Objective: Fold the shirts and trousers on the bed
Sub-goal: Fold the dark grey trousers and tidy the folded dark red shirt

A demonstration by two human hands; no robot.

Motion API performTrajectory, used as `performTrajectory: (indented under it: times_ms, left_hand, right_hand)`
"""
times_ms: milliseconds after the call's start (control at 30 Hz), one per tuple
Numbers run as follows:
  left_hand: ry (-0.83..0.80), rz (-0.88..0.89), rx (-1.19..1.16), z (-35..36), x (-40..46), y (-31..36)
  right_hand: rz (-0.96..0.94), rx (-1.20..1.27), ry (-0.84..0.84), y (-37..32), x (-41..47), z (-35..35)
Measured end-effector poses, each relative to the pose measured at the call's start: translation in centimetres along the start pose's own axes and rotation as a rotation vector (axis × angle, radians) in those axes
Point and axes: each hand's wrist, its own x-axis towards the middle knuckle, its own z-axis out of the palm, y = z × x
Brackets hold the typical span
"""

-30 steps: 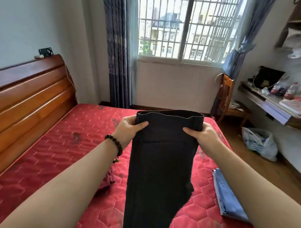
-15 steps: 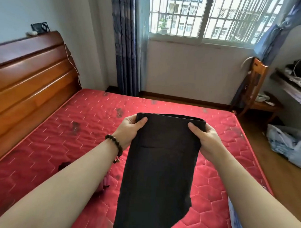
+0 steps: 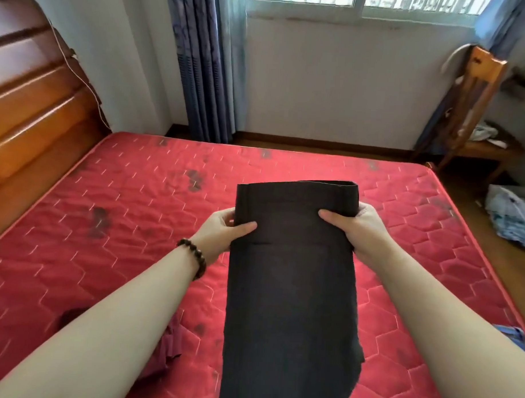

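The black trousers [image 3: 291,289] are being held above the red bed [image 3: 120,223], the waistband being pinched at each side by the left hand [image 3: 221,236] and right hand [image 3: 361,232].

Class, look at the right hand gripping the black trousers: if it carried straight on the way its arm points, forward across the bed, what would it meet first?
Probably nothing soon: beyond the right hand and black trousers lies bare red mattress, then the wall; depth is uncertain.
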Motion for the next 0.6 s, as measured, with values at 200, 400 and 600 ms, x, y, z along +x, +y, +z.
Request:
performTrajectory:
  times_ms: [200,400,600]
  left_hand:
    - [0.056,-0.067,0.030,-3.6,6.2,-8.3]
    - [0.114,-0.021,0.127,-5.8,13.7,-14.5]
    - [0.251,-0.081,0.487,-7.9,21.1,-21.5]
  right_hand:
    - [0.197,-0.230,-0.082,10.0,4.9,-0.6]
    - [0.091,-0.345,0.113,18.1,12.5,0.4]
    - [0.209,-0.542,0.016,25.8,18.9,-0.4]
